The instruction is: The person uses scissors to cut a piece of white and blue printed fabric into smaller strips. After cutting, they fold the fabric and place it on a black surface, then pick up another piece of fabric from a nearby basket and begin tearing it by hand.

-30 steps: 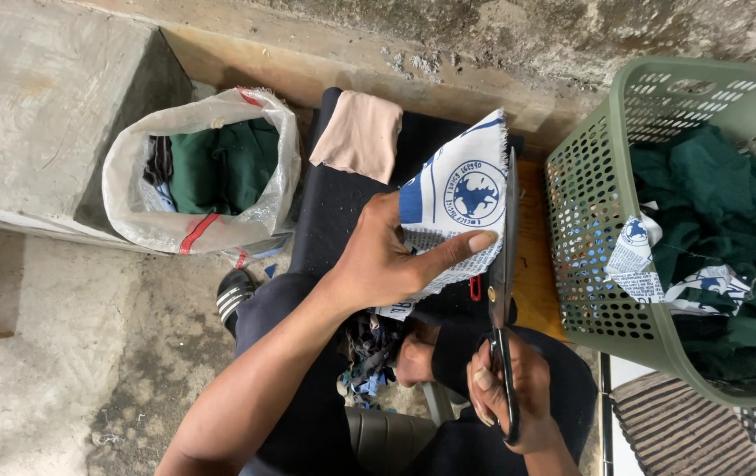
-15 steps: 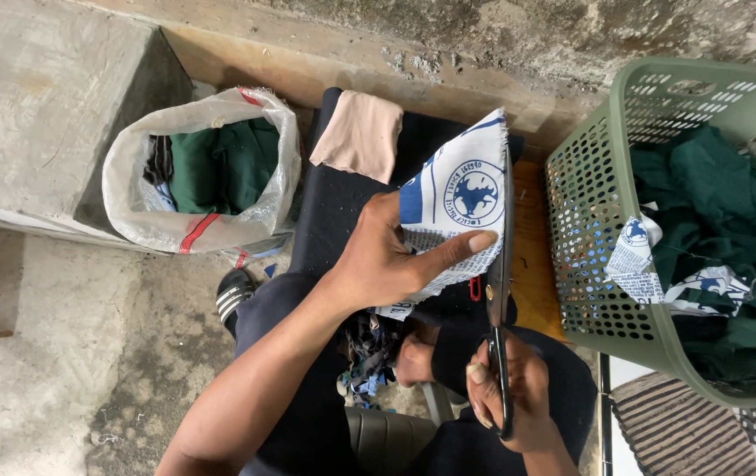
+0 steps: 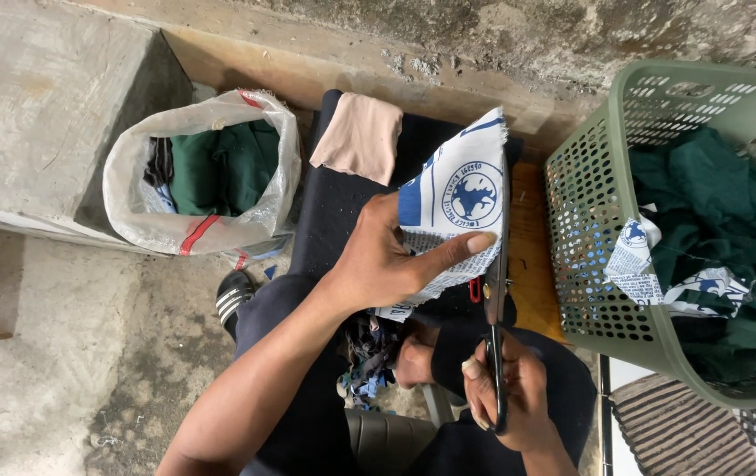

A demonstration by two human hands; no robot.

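Left hand (image 3: 387, 264) pinches white-and-blue printed cloth (image 3: 453, 211) upright over lap; right hand (image 3: 510, 397), below, grips scissors (image 3: 497, 308), blades pointing away along cloth's right edge. Green basket (image 3: 598, 229) just right.

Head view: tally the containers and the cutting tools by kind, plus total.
Green plastic basket: 1
White plastic bag: 1
Scissors, in the right hand: 1
Total: 3

The left hand holds the printed white-and-blue cloth against the scissor blades.
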